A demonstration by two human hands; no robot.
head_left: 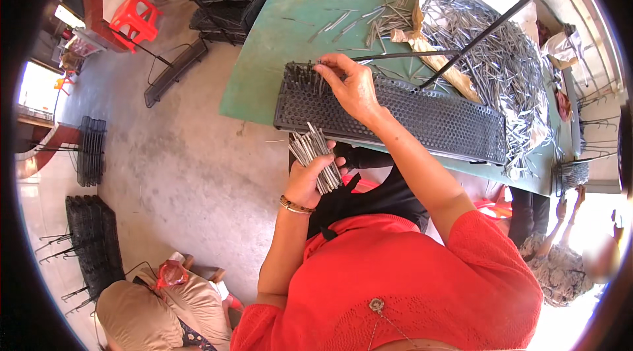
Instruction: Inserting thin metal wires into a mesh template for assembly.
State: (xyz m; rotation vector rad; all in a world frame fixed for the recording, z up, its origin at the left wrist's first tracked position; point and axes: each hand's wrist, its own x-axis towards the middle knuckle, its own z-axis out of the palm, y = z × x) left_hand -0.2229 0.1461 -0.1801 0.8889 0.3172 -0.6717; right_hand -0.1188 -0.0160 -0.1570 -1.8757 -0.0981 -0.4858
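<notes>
A long black perforated plastic tray (422,117) lay along the near edge of the green table (264,54), a cluster of thin grey metal pins (304,75) already standing in its left end. The right hand (353,87) pinched one pin there between its fingertips, while the left hand (311,176) was closed around a bundle of loose grey metal pins (315,153) just below the table's edge. A large heap of the same pins (501,61) lay on torn brown paper (432,54) beyond the tray.

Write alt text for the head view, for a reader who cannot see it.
The right hand sets a thin metal pin into the left end of a long black perforated tray on a green table. The left hand grips a bundle of grey metal pins; a loose heap of pins lies behind the tray.
</notes>
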